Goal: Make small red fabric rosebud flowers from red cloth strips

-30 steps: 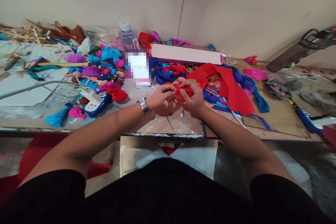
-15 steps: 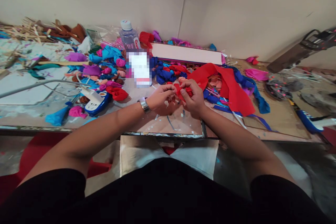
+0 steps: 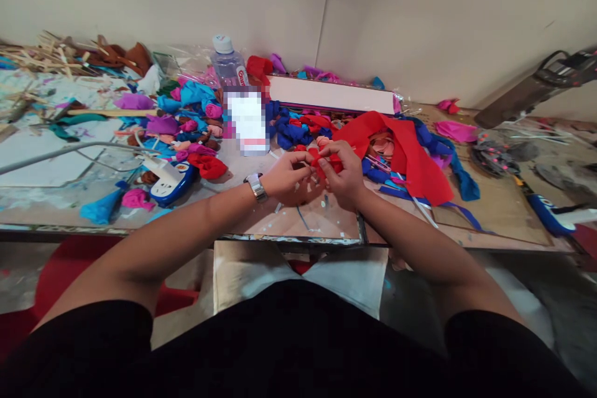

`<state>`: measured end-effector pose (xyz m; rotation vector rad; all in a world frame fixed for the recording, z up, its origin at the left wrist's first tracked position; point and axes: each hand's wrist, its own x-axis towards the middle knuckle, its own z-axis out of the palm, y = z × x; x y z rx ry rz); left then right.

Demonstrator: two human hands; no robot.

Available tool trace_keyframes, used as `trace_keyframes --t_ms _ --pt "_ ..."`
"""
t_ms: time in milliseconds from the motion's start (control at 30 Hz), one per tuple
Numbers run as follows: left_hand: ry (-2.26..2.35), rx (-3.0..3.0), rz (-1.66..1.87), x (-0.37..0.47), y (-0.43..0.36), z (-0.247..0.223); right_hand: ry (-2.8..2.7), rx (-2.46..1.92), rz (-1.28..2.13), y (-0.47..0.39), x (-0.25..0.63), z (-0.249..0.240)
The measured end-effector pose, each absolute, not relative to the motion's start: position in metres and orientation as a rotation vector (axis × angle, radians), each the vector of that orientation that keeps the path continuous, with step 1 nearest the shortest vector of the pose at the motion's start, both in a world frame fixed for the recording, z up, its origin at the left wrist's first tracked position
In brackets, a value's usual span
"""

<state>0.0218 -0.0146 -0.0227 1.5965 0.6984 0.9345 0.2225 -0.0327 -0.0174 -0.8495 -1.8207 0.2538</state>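
Red paper [image 3: 319,162], a small crumpled piece that looks like crepe, sits between your two hands above the desk [image 3: 321,225], to the right of the bottle [image 3: 227,68] and nearer to you. Your right hand [image 3: 344,174] has its thumb and fingers closed in a pinch on the right side of the piece. Your left hand [image 3: 285,177] has curled fingers, with the thumb drawn near the fingertips at the left edge; whether they grip the paper or only touch it, one cannot tell. The step in hand looks like shaping: your right hand seems to steady the folds while your left works the edge. The next move probably calls for a firm, light pinch on the right, so the layers do not slip, and small tucks or turns from the left fingertips. Pull hard and such thin stuff could tear or spring loose. Farther to the bottle's right, a long red strip [image 3: 415,158] lies over a heap of scraps, one end just beyond your right hand, so mind that your fingers do not catch it. Left of the bottle and nearer you, the socket block [image 3: 173,186] is well apart from your work.
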Motion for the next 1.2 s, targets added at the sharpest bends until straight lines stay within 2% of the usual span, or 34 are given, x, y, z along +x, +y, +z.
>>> trace_keyframes --t_ms 200,433,700,1200 --pt "0.709 1.625 0.936 0.021 -0.011 -0.027 -1.729 -0.955 0.289 -0.031 0.225 -0.022" --pt "0.808 1.652 1.168 0.019 -0.015 -0.023 -1.891 -0.913 0.132 -0.031 0.226 -0.017" --pt "0.830 1.775 1.192 0.015 -0.011 -0.026 -1.927 -0.899 0.142 -0.029 0.229 -0.017" --pt "0.727 1.598 1.246 0.017 -0.010 -0.026 -1.863 -0.918 0.112 -0.034 0.226 -0.012"
